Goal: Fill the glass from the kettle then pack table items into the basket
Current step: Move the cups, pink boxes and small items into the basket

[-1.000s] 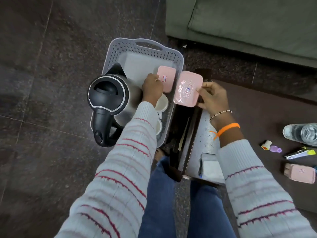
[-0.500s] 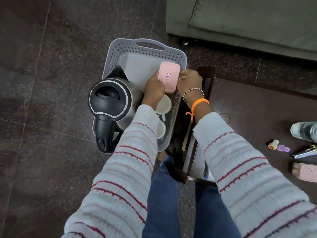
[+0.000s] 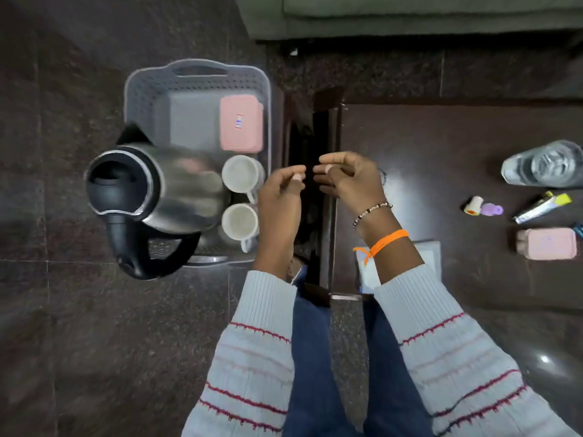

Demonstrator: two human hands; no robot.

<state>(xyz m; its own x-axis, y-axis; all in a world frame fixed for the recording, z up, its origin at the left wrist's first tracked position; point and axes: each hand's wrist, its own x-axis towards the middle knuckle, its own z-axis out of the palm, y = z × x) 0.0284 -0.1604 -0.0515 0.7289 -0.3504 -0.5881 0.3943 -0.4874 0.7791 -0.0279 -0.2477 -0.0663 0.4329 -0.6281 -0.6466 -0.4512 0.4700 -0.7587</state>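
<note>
We see the kettle [image 3: 164, 190] in the grey basket [image 3: 138, 89], spout toward the sofa, handle toward us. Pink box [image 3: 241, 123] lies lengthwise along the basket's right wall. Left hand [image 3: 279, 200] and right hand [image 3: 350, 181] hang loosely curled, holding nothing

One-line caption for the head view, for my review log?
Both empty hands, left hand and right hand, hover between the basket, holding kettle, cups and pink box, and the table.

The basket [image 3: 197, 74] on the floor, left of the table [image 3: 441, 146], holds a kettle [image 3: 176, 184], two cups [image 3: 241, 175] and a box [image 3: 241, 127].
</note>
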